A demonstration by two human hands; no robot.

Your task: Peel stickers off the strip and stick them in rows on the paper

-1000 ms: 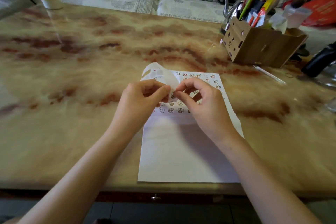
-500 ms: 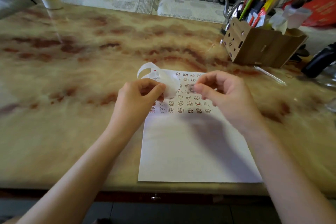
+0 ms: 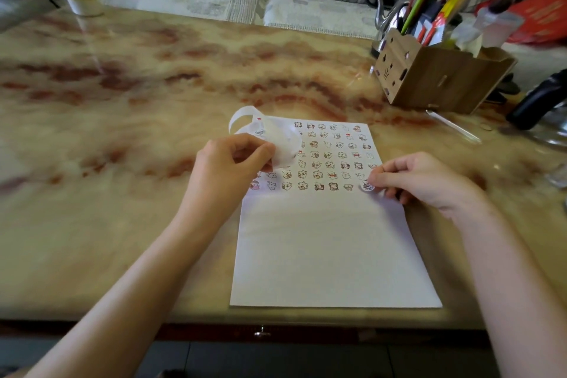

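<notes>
Your left hand (image 3: 227, 163) sits just left of centre frame, forearm running in from the lower left. Its fingers are curled, and the thumb and fingertips pinch the curled white paper sticker strip (image 3: 277, 139). Your right hand (image 3: 425, 178) comes in from the lower right with its knuckles up and fingers bent. Its thumb and forefinger nip a small round white sticker with a dark cartoon figure (image 3: 367, 186), held low against the sheet (whether it already touches the paper I cannot tell).

The strip loops up and back from your left fingers towards the upper left, with a speck of red on one coil. The white rectangular sheet of paper (image 3: 322, 255) lies flat on the glossy beige-and-red marbled table (image 3: 122, 132), near its front edge. The sheet's upper part is filled with tidy rows of small cartoon stickers (image 3: 331, 156) and its lower part is bare.

The round sticker is at the right end of the lowest row, close to the paper's right edge. The strip hangs over the paper's upper left corner, and the two hands are well apart with the rows between them.
</notes>
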